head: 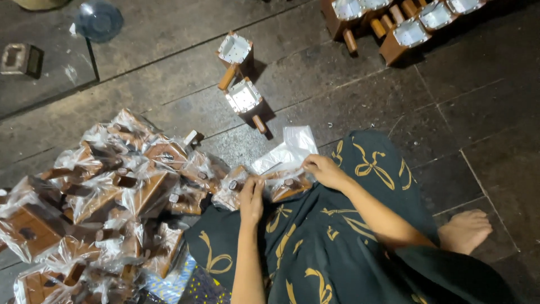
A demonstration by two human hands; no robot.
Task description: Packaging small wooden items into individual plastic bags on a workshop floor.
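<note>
I sit on a dark stone floor with a dark cloth with gold bow patterns (315, 236) over my lap. My left hand (251, 198) and my right hand (325, 170) both grip a clear plastic bag (287, 152) that holds a brown wooden box with a handle (289, 186). The bag lies at the front edge of my lap. My left hand pinches its left side. The right one holds its upper right edge.
A heap of bagged brown wooden boxes (107, 191) lies to my left. Two unbagged boxes with white insides (239, 73) stand ahead on the floor, and several more (405, 22) sit at the top right. My bare foot (464, 228) rests at the right.
</note>
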